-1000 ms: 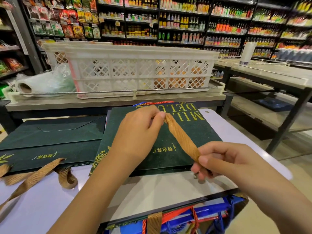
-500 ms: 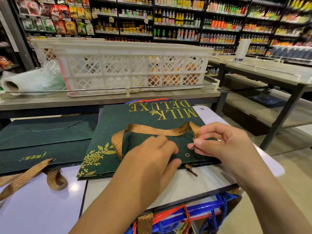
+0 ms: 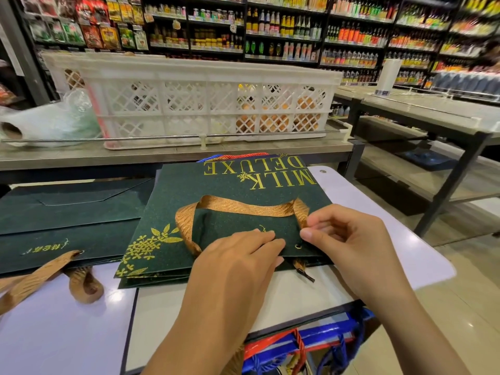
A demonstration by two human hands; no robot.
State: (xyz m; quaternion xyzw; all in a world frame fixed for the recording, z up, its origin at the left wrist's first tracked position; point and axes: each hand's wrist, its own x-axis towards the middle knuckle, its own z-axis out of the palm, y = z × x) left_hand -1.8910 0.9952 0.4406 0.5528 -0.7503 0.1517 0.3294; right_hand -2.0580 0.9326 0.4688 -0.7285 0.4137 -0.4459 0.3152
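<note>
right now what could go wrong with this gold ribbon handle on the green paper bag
The woven gold ribbon handle pinched by the right hand looks folded beside the small metal eyelet, so it may set crooked. Only the left hand pins the dark green paper bag; a hard tug could shift it.

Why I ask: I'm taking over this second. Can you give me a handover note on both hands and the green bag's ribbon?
The left hand, open, presses the green bag flat on the white table.
The right hand pinches the gold ribbon beside the eyelet.
Done: ribbon loops across the bag, its dark tip poking out under the edge.
Left, probably: secure that end; the other end is hidden.
</note>
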